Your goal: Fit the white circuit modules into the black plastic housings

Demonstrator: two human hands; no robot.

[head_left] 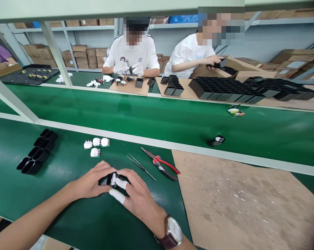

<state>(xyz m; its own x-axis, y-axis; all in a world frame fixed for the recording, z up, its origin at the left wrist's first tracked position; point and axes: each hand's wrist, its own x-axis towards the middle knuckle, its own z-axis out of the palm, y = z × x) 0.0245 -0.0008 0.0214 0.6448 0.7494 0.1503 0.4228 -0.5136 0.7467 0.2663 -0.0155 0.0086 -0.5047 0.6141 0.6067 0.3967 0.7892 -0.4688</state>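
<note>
My left hand [93, 178] is closed around a small black plastic housing [103, 181] lying on its side near the front of the bench. At its mouth shows a circuit board with a white-coated top [113, 179]. My right hand [139, 196] wears white finger cots on two fingers and a watch on the wrist. Its fingers pinch the board at the housing's mouth, partly hiding it. Beyond my hands lie several white-topped circuit boards [96, 142]. Tweezers [141, 167] and red-handled pliers [159, 163] rest to the right.
Several black housings [39, 152] stand at left. A cardboard sheet [245, 198] covers the bench at right. Past a pale rail [151, 141], a green conveyor belt [136, 116] carries another housing [216, 140]. Two co-workers sit opposite, beside rows of black housings [224, 88].
</note>
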